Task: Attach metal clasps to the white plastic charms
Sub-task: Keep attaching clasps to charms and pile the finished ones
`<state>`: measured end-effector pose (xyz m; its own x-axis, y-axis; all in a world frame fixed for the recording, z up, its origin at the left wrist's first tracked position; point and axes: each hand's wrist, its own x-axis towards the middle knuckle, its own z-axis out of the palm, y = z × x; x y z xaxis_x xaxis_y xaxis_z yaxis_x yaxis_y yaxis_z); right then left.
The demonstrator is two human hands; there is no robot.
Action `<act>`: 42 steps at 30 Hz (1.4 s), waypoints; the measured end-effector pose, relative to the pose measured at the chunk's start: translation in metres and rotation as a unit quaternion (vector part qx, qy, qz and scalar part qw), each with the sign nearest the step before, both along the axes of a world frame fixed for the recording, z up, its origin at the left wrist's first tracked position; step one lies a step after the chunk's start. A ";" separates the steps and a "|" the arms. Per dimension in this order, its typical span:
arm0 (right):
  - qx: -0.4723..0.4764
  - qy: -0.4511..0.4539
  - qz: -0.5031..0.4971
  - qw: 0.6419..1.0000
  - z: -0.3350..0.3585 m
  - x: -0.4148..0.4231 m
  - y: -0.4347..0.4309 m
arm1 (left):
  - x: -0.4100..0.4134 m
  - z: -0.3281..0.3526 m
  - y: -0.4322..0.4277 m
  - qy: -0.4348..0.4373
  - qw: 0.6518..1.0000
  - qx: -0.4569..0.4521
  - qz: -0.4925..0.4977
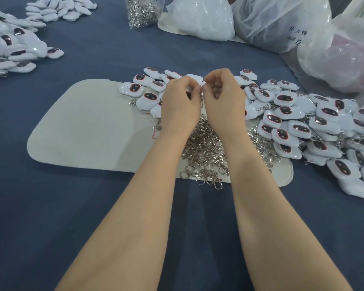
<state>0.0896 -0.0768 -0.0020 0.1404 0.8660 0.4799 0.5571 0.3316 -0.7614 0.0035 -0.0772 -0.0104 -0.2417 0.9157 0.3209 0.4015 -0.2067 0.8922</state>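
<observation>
My left hand (180,99) and my right hand (224,97) meet above the middle of a pale mat (88,127). The left hand grips a white plastic charm (194,78), mostly hidden behind its fingers. The right hand pinches a metal clasp (202,96) whose chain hangs down between the two hands, right at the charm's edge. Below my wrists lies a heap of loose silver clasps (206,152). More white charms with dark oval windows (147,89) lie behind and left of the hands.
A large spread of white charms (324,133), some with clasps, covers the right side. Two other charm piles (15,47) (59,7) sit at the far left. A clear bag of clasps (142,11) and plastic bags (282,24) stand at the back on the blue cloth.
</observation>
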 end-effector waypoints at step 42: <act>-0.015 -0.005 0.046 0.999 -0.006 0.001 0.000 | -0.004 -0.002 0.001 0.052 0.998 -0.018 0.013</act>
<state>0.0905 -0.0773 -0.0076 0.0543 0.8893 0.4540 0.5329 0.3587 -0.7664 -0.0001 -0.0765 -0.0124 -0.2326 0.9207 0.3134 0.4978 -0.1641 0.8516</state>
